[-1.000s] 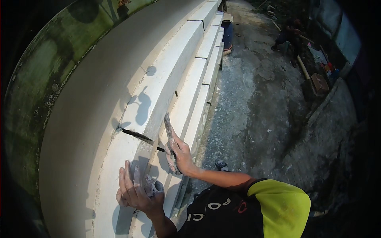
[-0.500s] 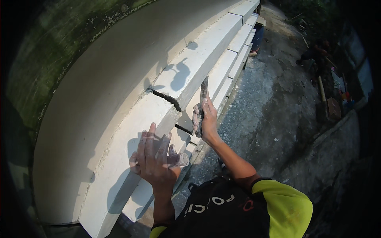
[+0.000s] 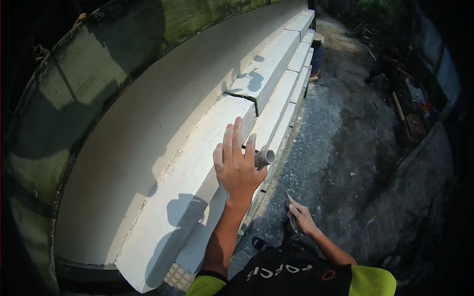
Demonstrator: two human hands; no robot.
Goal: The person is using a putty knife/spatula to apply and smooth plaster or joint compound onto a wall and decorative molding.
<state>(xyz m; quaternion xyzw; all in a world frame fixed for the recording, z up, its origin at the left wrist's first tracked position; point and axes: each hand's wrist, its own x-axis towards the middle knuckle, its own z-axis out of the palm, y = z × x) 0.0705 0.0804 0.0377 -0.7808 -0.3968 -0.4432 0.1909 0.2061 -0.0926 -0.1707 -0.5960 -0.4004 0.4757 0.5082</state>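
Observation:
My left hand (image 3: 239, 170) lies over the white ledge block (image 3: 207, 133), its fingers stretched out and dusted with pale powder. Between its thumb and palm sits a short grey cylinder (image 3: 267, 157) with a hollow-looking end. Just beyond the fingertips, a dark jagged gap (image 3: 249, 98) separates this block from the following one. Lower and to the right, my right hand (image 3: 300, 218) is closed round a narrow flat-bladed tool (image 3: 286, 195), held off the ledge and close to my body. The tool's grip is mostly covered by the fingers.
Stepped white ledges (image 3: 276, 59) run away along a curved pale wall (image 3: 133, 133). A mossy upper wall (image 3: 34, 123) bounds the left. Rough concrete ground (image 3: 340, 163) lies to the right. Farther off are a dark blue drum (image 3: 316, 58), another person (image 3: 387, 66) and a brown box (image 3: 415, 126).
My right hand has drawn back from the ledge toward my body with the bladed tool. My left hand has come closer to the gap, still holding the cylinder. The view has shifted.

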